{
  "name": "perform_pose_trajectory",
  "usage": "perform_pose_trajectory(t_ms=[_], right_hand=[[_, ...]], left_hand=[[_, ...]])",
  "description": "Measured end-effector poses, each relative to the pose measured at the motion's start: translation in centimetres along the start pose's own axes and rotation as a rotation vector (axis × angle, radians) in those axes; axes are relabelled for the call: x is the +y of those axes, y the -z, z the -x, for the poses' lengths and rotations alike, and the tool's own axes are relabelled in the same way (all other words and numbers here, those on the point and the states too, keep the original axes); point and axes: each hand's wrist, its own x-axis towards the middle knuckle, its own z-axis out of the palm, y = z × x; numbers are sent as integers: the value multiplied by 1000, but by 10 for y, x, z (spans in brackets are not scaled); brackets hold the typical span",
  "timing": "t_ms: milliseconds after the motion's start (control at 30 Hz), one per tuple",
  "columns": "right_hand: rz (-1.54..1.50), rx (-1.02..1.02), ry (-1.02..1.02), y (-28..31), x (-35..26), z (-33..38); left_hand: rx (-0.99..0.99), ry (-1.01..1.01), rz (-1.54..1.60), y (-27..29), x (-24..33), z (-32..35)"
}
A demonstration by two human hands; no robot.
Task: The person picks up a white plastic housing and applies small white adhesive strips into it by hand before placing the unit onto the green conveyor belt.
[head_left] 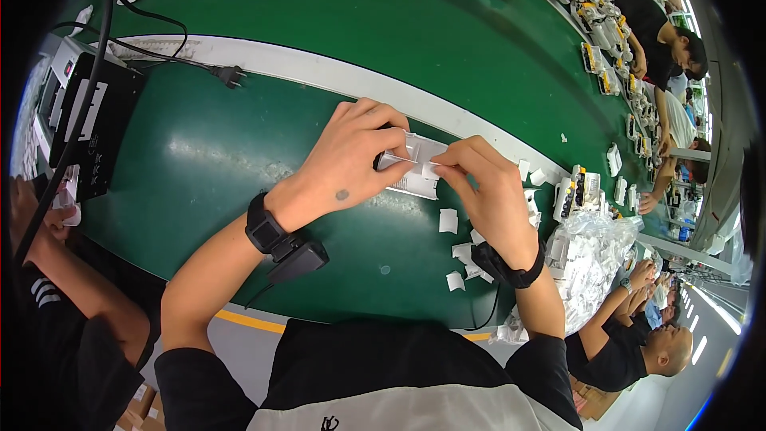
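Observation:
Over the middle of the green table, a small white plastic tray point(416, 184) with inner dividers lies between my hands. My left hand point(345, 156) is closed round its left end, thumb and fingers gripping the wall. On the right side, my right hand point(488, 195) pinches at the tray's edge; its fingertips hide whatever small part lies between them. Several torn white pieces point(448, 221) lie on the table just below the tray and beside my right wrist. Each wrist wears a black band.
A black machine point(92, 112) with cables stands at the left, and a plug point(229, 75) lies near it. Past a white rail runs a green belt point(383, 20) carrying several battery trays. Clear plastic bags point(586, 259) fill the right side. Co-workers sit at the left and right.

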Motion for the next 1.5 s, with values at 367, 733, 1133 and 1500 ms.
perform_pose_trajectory(t_ms=[367, 733, 1133, 1500], right_hand=[[126, 31, 184, -10, -1, -11], [-54, 54, 18, -20, 11, -8], [94, -193, 136, -4, 4, -29], [279, -212, 161, -10, 2, -38]], left_hand=[[-18, 6, 13, 2, -1, 0], [9, 7, 7, 0, -5, 0], [19, -14, -21, -2, -8, 4], [6, -45, -53, -2, -12, -9]])
